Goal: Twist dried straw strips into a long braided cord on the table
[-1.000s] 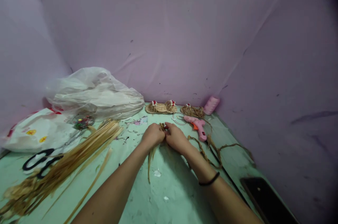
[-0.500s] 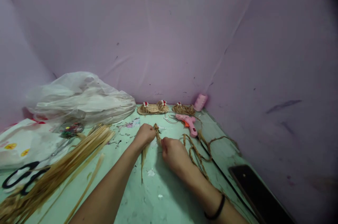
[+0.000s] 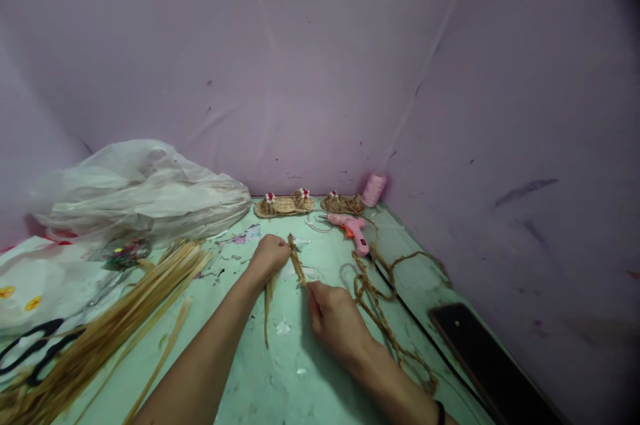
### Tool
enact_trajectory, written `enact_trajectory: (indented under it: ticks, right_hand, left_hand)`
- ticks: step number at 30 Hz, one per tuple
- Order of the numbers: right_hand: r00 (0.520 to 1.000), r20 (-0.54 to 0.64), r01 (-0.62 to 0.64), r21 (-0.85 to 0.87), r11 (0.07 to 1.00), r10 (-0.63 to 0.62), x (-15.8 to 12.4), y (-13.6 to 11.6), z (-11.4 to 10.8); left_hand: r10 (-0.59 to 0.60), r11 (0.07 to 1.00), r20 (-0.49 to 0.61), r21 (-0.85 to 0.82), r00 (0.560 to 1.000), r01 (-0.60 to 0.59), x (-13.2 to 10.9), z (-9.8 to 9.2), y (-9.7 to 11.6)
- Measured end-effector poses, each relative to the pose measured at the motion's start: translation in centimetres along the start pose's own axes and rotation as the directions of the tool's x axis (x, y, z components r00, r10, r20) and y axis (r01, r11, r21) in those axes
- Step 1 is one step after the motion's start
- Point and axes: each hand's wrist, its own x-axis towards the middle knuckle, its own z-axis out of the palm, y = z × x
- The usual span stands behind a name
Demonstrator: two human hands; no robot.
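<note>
A short length of tan braided fiber [image 3: 297,263] runs between my two hands over the green tabletop. My left hand [image 3: 271,253] is closed at its upper end, and loose fiber strands [image 3: 269,308] hang down from under that hand. Lower and to the right, my right hand [image 3: 335,318] pinches the other end of the braid. A longer braided cord [image 3: 373,305] lies in loops just right of my right hand. Where the fingertips meet the fiber is too small to make out fully.
Raffia-like strands [image 3: 125,325], black-handled scissors [image 3: 30,345] and a plastic bag [image 3: 150,191] lie left. Woven slipper shapes [image 3: 285,206] stand at the back wall, near a pink glue gun [image 3: 353,228] and a pink thread spool [image 3: 374,190]. A dark phone [image 3: 490,358] lies right.
My right hand has moved down and slightly away from my left hand, so a longer stretch of braid shows between them. The looped cord on the right has shifted. The view has turned slightly right.
</note>
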Motion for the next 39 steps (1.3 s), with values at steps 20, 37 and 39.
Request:
enact_trajectory:
  ticks: [20,37,39]
  right_hand:
    - [0.998,0.023,-0.045,-0.308,0.95,0.055,2.7,2.1,-1.9]
    - [0.91,-0.373,-0.204,-0.029,0.979,0.179,5.5,1.3,-5.9]
    - [0.955,-0.231,-0.139,0.201,0.97,0.185,6.7,0.0,-5.2]
  left_hand:
    - [0.008,0.99,0.108,0.14,0.994,-0.023,-1.2,-1.1,0.7]
    - [-0.189,0.932,0.357,-0.227,0.915,0.281,-2.1,-2.4,2.8]
    - [-0.189,0.928,0.38,-0.233,0.905,0.292,-1.8,-2.3,2.6]
